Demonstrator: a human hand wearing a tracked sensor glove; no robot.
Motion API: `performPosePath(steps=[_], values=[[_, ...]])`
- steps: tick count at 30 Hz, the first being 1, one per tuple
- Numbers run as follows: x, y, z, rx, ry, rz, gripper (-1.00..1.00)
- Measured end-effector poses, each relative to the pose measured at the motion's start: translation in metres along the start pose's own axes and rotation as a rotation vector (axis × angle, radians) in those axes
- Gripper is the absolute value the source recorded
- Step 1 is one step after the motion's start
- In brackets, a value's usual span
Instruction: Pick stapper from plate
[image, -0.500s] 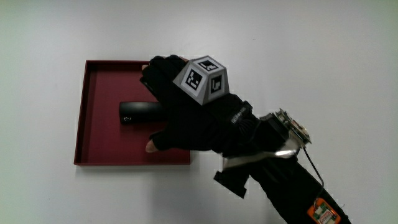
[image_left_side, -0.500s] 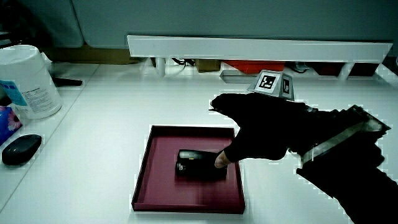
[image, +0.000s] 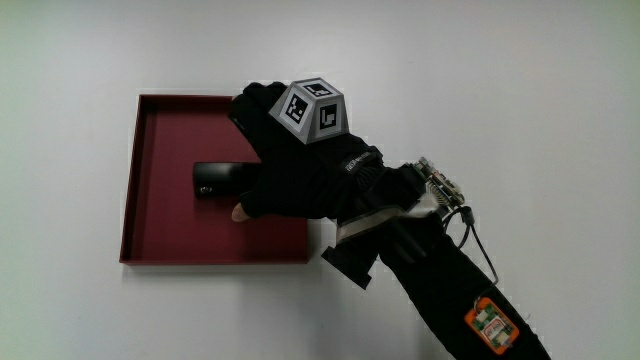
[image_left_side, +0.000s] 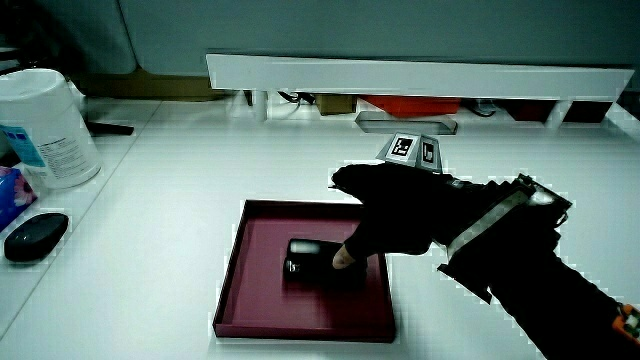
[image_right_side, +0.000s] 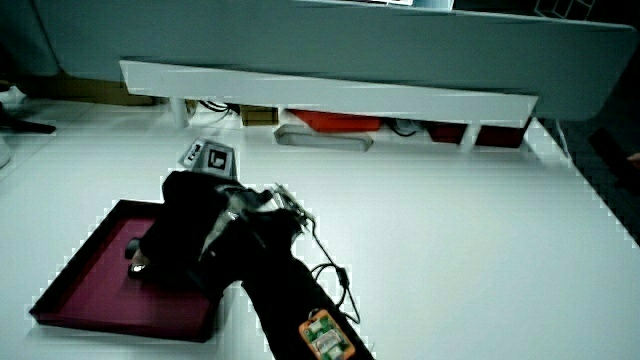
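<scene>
- Stapler (image: 222, 181): small, black, lies flat in the red plate (image: 160, 130), about mid-plate. One end shows in the main view, centre-left of frame; the rest sits under the hand.
- Hand (image: 300, 170) is over the stapler's covered end, cube (image: 311, 110) on its back. Thumb tip rests at the stapler's near edge (image_left_side: 342, 260). The other fingers arch over it, curled around the body. Reads as closing on it; can't confirm a full clamp.
- Stapler not lifted yet, still on the plate floor in a side view (image_left_side: 305, 262).
- Step in hand: secure the grasp. Pinch across the narrow sides, get a firm hold, then lift straight up to clear the plate's rim.
- Risk: the plate slides on the white surface (image: 500, 80) if the stapler drags.
</scene>
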Motion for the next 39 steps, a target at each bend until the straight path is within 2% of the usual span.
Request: performPosePath(steps=[8, 14, 15, 24, 30, 32, 34, 39], values=[[0.017, 0.019, -0.017, -0.032, 0.03, -0.038, 0.0], [0.027, 0.03, -0.027, -0.053, 0.032, -0.064, 0.0], [0.031, 0.033, -0.031, -0.058, 0.034, -0.082, 0.0], [0.034, 0.043, -0.043, -0.07, 0.039, -0.078, 0.0], [0.032, 0.047, -0.046, -0.046, 0.037, -0.07, 0.0], [0.033, 0.046, -0.047, -0.006, 0.038, -0.065, 0.1], [0.034, 0.046, -0.048, 0.001, 0.058, -0.057, 0.2], [0.033, 0.047, -0.05, 0.022, 0.04, -0.06, 0.45]])
